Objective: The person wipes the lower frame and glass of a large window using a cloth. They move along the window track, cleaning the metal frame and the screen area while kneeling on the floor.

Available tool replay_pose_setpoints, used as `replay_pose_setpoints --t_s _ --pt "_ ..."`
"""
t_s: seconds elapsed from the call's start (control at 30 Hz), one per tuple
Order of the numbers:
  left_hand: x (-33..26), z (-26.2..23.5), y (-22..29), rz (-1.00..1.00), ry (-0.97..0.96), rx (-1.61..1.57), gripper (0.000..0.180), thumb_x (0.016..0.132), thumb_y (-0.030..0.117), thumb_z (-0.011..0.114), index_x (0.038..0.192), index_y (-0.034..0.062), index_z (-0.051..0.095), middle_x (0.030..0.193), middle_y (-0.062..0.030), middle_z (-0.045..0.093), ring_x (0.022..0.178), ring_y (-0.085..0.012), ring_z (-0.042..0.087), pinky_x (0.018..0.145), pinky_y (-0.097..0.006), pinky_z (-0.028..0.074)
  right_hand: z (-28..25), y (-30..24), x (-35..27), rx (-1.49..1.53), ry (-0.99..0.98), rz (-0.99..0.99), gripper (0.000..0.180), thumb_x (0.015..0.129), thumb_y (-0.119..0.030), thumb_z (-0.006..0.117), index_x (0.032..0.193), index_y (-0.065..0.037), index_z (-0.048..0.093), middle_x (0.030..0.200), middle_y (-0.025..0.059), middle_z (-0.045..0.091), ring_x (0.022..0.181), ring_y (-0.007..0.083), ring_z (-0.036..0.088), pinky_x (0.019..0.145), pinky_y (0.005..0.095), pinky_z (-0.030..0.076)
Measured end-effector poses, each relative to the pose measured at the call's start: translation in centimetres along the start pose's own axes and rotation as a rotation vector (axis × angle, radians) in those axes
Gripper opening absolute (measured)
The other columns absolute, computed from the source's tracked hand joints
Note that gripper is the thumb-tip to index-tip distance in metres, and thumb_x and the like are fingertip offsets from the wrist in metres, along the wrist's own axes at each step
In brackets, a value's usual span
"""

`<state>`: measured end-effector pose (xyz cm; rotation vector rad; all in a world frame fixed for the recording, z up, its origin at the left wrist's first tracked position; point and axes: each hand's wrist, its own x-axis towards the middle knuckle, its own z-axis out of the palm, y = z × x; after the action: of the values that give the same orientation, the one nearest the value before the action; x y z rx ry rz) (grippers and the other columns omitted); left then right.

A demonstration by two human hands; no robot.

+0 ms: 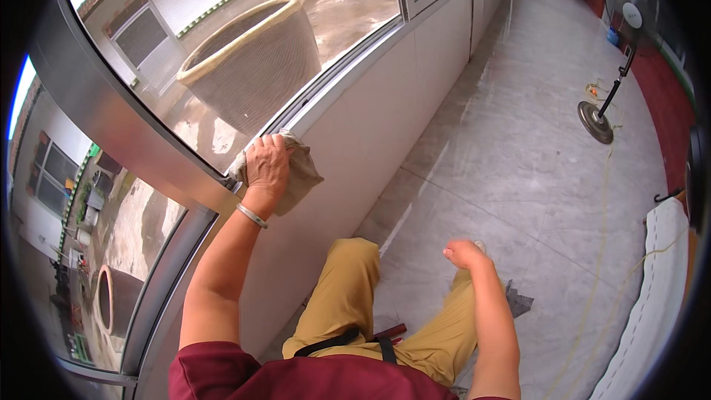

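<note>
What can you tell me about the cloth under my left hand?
The cloth is a dull grey-beige piece of limp, fabric-looking material, crumpled and creased. It lies over the window ledge near the frame's corner, with part draping down in front of the white wall and one corner sticking out to the right. Your left hand covers its middle, the fingers spread over it; whether they grip or only press is hidden. A little shows left of the hand.
</note>
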<state>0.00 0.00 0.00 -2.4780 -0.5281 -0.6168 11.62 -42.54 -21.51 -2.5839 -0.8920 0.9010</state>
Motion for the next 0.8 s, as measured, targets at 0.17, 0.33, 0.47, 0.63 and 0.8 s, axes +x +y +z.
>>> replay_pose_setpoints --t_s 0.17,0.33,0.47,0.63,0.8 --pt "5.5 2.0 3.5 0.044 0.039 -0.020 0.032 0.082 0.036 0.068 0.090 0.0086 0.054 0.087 -0.0078 0.058 0.088 -0.0256 0.058 0.075 -0.038 0.047 0.7 -1.8 0.0 -0.016 -0.075 0.019 0.029 0.093 -0.033 0.052 0.102 -0.009 0.065 0.103 0.0151 0.067 0.102 0.0348 0.060 0.086 0.0461 0.047" --pt "12.8 5.2 7.1 0.047 0.030 -0.049 0.030 0.084 0.037 0.065 0.089 0.0087 0.056 0.085 -0.0083 0.063 0.085 -0.0254 0.061 0.071 -0.039 0.049 -0.9 -4.4 -0.3 0.034 0.023 -0.143 0.029 0.093 -0.032 0.051 0.099 -0.006 0.062 0.098 0.0163 0.066 0.098 0.0362 0.061 0.084 0.0474 0.047" --pt "18.6 7.4 10.5 0.055 0.008 -0.077 0.029 0.084 0.036 0.065 0.088 0.0082 0.058 0.087 -0.0095 0.065 0.087 -0.0255 0.062 0.071 -0.038 0.049 0.7 -5.2 -0.7 0.004 -0.010 -0.243 0.028 0.094 -0.032 0.051 0.095 -0.005 0.060 0.096 0.0166 0.066 0.095 0.0368 0.061 0.082 0.0480 0.048" --pt "26.5 11.0 15.5 0.048 0.046 -0.104 0.027 0.086 0.036 0.062 0.087 0.0093 0.059 0.082 -0.0094 0.066 0.083 -0.0255 0.065 0.070 -0.038 0.049 0.8 -4.0 -0.8 -0.006 -0.095 -0.188 0.027 0.094 -0.031 0.052 0.098 -0.005 0.058 0.096 0.0176 0.064 0.095 0.0374 0.060 0.081 0.0477 0.047" --pt "31.5 11.7 19.3 0.042 0.056 -0.144 0.012 0.086 0.018 0.054 0.083 0.0095 0.061 0.080 -0.0100 0.067 0.081 -0.0254 0.066 0.067 -0.039 0.050 0.4 -3.3 -0.9 -0.018 -0.136 -0.086 0.031 0.094 -0.034 0.050 0.099 -0.005 0.060 0.097 0.0165 0.065 0.095 0.0360 0.062 0.081 0.0477 0.048"
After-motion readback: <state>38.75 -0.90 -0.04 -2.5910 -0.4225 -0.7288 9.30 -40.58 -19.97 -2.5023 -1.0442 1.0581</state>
